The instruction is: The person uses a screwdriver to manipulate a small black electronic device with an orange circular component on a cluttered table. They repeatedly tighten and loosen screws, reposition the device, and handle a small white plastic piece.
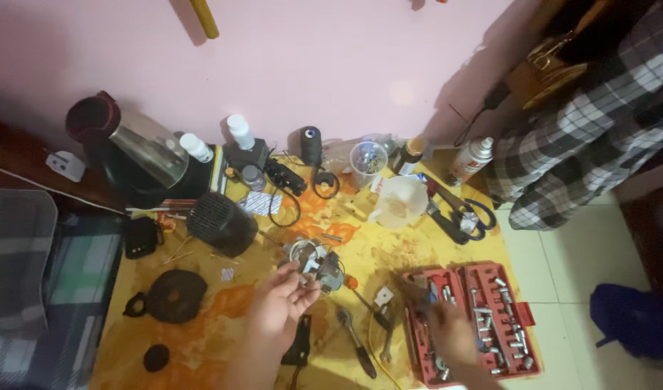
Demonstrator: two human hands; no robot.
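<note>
While the left hand [281, 307] hovers low at centre frame, fingers spread loosely and pinching nothing that can be made out, its tips sit just beside a small metal-and-wire motor assembly [315, 263] on the yellow worktop [201, 339]; the right hand [451, 328], blurred at lower right, reaches into a red socket-set case [512, 318], and whether it grips anything cannot be told. Loose screwdrivers [357, 343], scissors [465, 217] and a clear cup of small parts [368, 160] crowd the surface, so a careless sweep could likely scatter pieces or snag the assembly's thin wires.
</note>
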